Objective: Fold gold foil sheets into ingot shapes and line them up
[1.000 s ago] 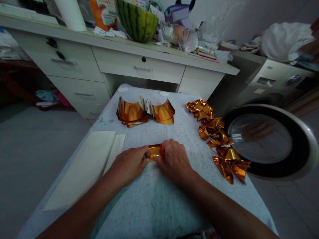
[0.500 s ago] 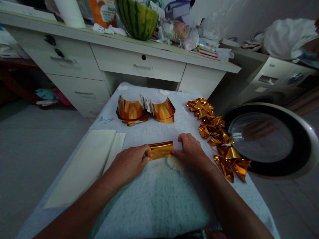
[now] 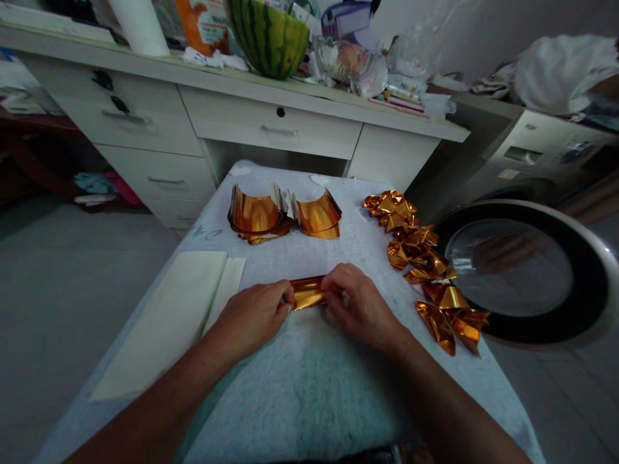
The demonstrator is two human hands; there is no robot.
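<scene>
Between my hands lies a folded strip of gold foil paper (image 3: 307, 294), low over the cloth-covered table. My left hand (image 3: 258, 312) pinches its left end between thumb and fingers. At the other end my right hand (image 3: 358, 303) has its fingers closed on the foil's right edge. Beyond them stand two curved stacks of gold foil sheets (image 3: 256, 212), side by side. To the right runs a row of folded gold foil pieces (image 3: 420, 251), shaped like ingots or bows. White paper sheets (image 3: 164, 316) lie left of my left hand.
A white desk (image 3: 271, 122) with drawers stands behind the table (image 3: 290, 399), carrying a cut watermelon (image 3: 271, 38), a paper roll (image 3: 140, 26) and bags. On the right, a washing machine's open round door (image 3: 522, 270) reaches close to the table's edge.
My right hand has moved left and closed over the foil strip's right end, covering part of it. My left hand keeps its pinch on the left end.
</scene>
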